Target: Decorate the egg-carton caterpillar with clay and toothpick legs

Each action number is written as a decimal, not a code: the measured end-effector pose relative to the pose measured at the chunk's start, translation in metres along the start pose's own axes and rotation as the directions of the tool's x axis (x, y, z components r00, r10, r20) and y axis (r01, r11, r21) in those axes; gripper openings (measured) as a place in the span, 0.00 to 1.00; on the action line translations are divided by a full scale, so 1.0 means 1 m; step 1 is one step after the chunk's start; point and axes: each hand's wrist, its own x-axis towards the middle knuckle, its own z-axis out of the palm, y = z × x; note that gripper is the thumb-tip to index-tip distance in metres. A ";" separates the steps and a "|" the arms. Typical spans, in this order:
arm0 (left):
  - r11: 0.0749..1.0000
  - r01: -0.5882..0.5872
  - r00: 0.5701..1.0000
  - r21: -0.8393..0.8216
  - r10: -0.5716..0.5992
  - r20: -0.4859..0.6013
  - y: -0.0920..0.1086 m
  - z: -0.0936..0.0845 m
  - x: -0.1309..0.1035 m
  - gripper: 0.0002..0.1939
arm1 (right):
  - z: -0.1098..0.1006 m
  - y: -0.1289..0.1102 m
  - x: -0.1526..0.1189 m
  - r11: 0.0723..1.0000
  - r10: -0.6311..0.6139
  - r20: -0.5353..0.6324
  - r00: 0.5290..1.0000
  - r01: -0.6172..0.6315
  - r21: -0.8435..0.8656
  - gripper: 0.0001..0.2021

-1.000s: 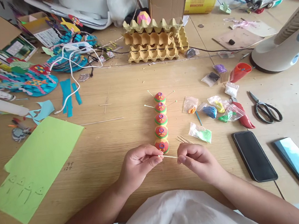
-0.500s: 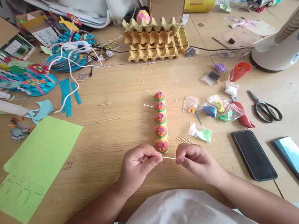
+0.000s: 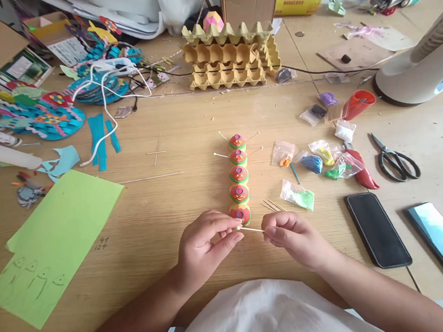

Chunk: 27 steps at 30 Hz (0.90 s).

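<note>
My right hand (image 3: 297,237) pinches one end of a thin toothpick (image 3: 252,230), held roughly level above the table. A small pale green clay ball (image 3: 238,228) sits on the toothpick's other end. Around that ball, the thumb and forefinger of my left hand (image 3: 207,243) are slightly apart. Just beyond my hands stands a row of several red-topped clay pieces (image 3: 240,193) with green rims and smiling faces. The two farthest pieces carry ball-tipped sticks like antennae. Several bare toothpicks (image 3: 274,205) lie by my right hand.
Bags of coloured clay (image 3: 310,163), scissors (image 3: 395,158) and two phones (image 3: 378,230) lie to the right. A green paper sheet (image 3: 57,245) lies left. Egg cartons (image 3: 228,55) stand at the back, and a grey-white appliance (image 3: 408,75) at the right.
My left thumb and forefinger have parted, and the green ball on the toothpick's end now shows between them. My right hand still holds the toothpick.
</note>
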 end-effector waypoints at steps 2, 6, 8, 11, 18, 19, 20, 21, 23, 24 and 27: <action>0.993 -0.086 0.996 0.082 0.086 0.006 0.001 -0.001 0.002 0.14 | 0.001 -0.002 0.000 1.000 -0.007 0.006 1.000 0.007 -0.017 0.17; 0.979 -0.143 0.990 0.149 0.141 0.018 0.004 -0.002 0.005 0.13 | 0.002 -0.004 0.000 0.999 -0.010 0.005 1.000 0.010 -0.038 0.18; 0.979 -0.145 0.989 0.146 0.144 0.017 0.003 -0.002 0.005 0.13 | 0.002 -0.004 0.000 0.999 -0.008 0.004 1.000 0.008 -0.040 0.18; 0.991 -0.102 0.995 0.089 0.102 0.004 0.001 -0.002 0.003 0.14 | 0.002 -0.005 0.000 0.999 -0.005 0.003 1.000 0.005 -0.044 0.18; 0.994 0.110 0.993 -0.014 -0.109 0.038 -0.001 -0.003 -0.002 0.06 | 0.002 -0.006 0.000 0.999 -0.004 0.003 1.000 0.004 -0.044 0.18; 0.991 0.127 0.991 -0.028 -0.126 0.050 -0.001 -0.003 -0.001 0.05 | 0.002 -0.006 0.000 0.999 -0.003 0.001 1.000 0.003 -0.046 0.18; 0.989 0.142 0.988 -0.044 -0.139 0.061 -0.001 -0.003 -0.001 0.05 | 0.002 -0.006 0.001 0.999 -0.004 0.001 1.000 0.004 -0.052 0.18; 0.987 0.153 0.986 -0.057 -0.149 0.071 -0.001 -0.003 -0.001 0.04 | 0.003 -0.006 0.001 0.998 -0.007 0.000 1.000 0.007 -0.059 0.18; 0.984 0.167 0.983 -0.065 -0.161 0.085 0.000 -0.003 -0.001 0.05 | 0.003 -0.006 0.001 0.997 -0.015 0.001 1.000 0.015 -0.076 0.18; 0.983 0.171 0.983 -0.061 -0.165 0.086 0.000 -0.003 0.000 0.05 | 0.003 -0.007 0.001 0.996 -0.017 0.003 1.000 0.017 -0.087 0.18; 0.981 0.183 0.981 -0.057 -0.179 0.080 0.000 -0.003 -0.001 0.06 | 0.004 -0.007 0.001 0.992 -0.022 0.011 1.000 0.023 -0.127 0.18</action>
